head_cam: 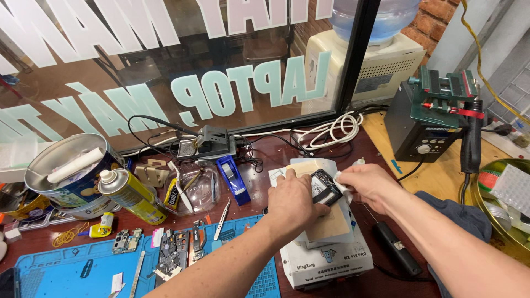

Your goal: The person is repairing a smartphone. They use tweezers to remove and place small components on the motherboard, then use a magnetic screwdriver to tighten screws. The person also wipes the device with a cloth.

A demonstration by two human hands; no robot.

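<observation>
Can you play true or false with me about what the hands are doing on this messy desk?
1. The left hand presses down on a small black phone part. True.
2. The right hand holds a hammer. False: it pinches a small white wipe against the part.
3. The yellow spray can lies on its side. True.
4. The blue silicone work mat lies under the hands. False: it is off to the left; they work on a white box-shaped machine.

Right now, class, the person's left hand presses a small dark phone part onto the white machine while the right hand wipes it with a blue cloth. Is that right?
Not quite. In the head view the right hand wipes with a white wad, not blue. The left hand does press the dark phone part over the white machine.
</observation>
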